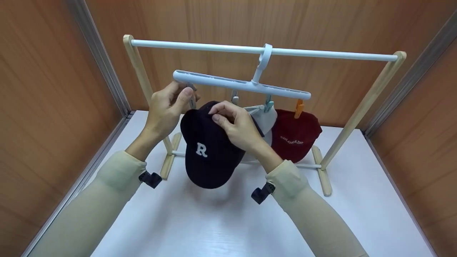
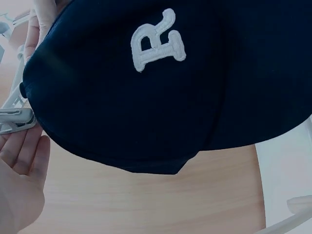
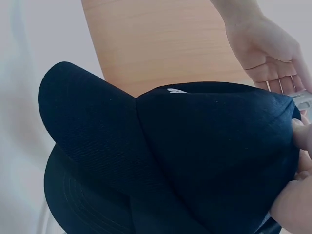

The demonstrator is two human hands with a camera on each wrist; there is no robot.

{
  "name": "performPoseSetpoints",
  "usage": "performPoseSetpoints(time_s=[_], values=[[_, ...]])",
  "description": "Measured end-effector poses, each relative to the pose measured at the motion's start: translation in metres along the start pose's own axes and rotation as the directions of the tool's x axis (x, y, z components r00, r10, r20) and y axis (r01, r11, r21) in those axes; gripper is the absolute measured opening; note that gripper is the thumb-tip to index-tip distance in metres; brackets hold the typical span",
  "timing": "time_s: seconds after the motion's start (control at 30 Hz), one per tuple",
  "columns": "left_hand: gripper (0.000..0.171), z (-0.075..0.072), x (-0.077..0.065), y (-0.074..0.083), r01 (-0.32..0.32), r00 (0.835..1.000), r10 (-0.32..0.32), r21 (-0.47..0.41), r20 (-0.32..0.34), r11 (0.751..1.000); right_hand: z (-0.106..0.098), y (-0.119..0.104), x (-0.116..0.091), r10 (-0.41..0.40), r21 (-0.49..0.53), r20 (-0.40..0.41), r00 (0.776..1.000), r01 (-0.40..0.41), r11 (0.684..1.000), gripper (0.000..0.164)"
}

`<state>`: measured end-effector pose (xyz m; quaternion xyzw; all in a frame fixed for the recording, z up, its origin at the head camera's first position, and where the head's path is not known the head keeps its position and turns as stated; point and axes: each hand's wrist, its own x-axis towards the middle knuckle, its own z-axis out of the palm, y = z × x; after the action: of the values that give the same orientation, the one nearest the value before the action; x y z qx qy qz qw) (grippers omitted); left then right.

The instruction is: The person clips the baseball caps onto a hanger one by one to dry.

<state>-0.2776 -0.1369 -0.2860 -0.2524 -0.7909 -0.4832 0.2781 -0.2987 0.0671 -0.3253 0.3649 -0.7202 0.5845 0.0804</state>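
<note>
A dark navy baseball cap [image 1: 214, 157] with a white letter R hangs below the left part of a pale blue hanger [image 1: 217, 81]. My right hand [image 1: 239, 125] pinches the cap near its crown. At the hanger's left end, my left hand [image 1: 166, 107] holds a grey clip [image 1: 192, 98] between thumb and fingers. In the left wrist view the clip [image 2: 17, 119] meets the edge of the cap's crown [image 2: 112, 107]; whether it bites the fabric, I cannot tell. Another dark brim [image 3: 87, 200] shows under the cap in the right wrist view.
The hanger hooks over the white rod [image 1: 332, 54] of a wooden-legged rack. Right of the navy cap hang a white cap [image 1: 268, 119] by a teal clip [image 1: 269, 103] and a dark red cap [image 1: 296, 135] by an orange clip [image 1: 299, 109]. Wood-grain panels [image 1: 221, 21] enclose the white table [image 1: 214, 228].
</note>
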Motion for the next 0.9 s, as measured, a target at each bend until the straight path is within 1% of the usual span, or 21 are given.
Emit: performPoseSetpoints(time_s=[0.13, 0.17, 0.27, 0.47, 0.53, 0.77, 0.9], values=[[0.027, 0.000, 0.000, 0.000, 0.018, 1.000, -0.019, -0.046, -0.022, 0.999, 0.002, -0.017, -0.002, -0.015, 0.003, -0.001, 1.000, 0.015, 1.000, 0.010], [0.027, 0.000, -0.001, 0.004, 0.028, 0.999, -0.029, -0.060, -0.023, 0.998, 0.002, -0.017, -0.002, -0.023, 0.003, -0.002, 1.000, 0.023, 1.000, 0.010], [0.028, 0.000, -0.001, 0.005, 0.046, 0.999, -0.048, -0.084, -0.023, 0.995, 0.001, -0.016, -0.001, -0.036, 0.002, -0.001, 0.999, 0.036, 0.999, 0.010], [0.030, 0.002, -0.001, 0.006, 0.055, 0.998, -0.055, -0.020, -0.031, 0.998, 0.000, -0.014, 0.000, -0.048, 0.005, 0.001, 0.999, 0.048, 0.999, 0.010], [0.030, 0.002, 0.000, 0.005, 0.065, 0.997, -0.065, -0.017, -0.029, 0.998, 0.000, -0.013, 0.001, -0.055, 0.009, 0.001, 0.998, 0.055, 0.998, 0.009], [0.031, 0.003, 0.002, 0.004, 0.112, 0.994, -0.112, -0.063, -0.007, 0.992, -0.001, -0.012, 0.002, -0.075, 0.003, 0.018, 0.997, 0.075, 0.997, 0.009], [0.032, 0.003, 0.003, 0.002, 0.133, 0.991, -0.132, -0.094, 0.017, 0.987, -0.001, -0.012, 0.003, -0.090, -0.005, 0.023, 0.996, 0.090, 0.996, 0.009]])
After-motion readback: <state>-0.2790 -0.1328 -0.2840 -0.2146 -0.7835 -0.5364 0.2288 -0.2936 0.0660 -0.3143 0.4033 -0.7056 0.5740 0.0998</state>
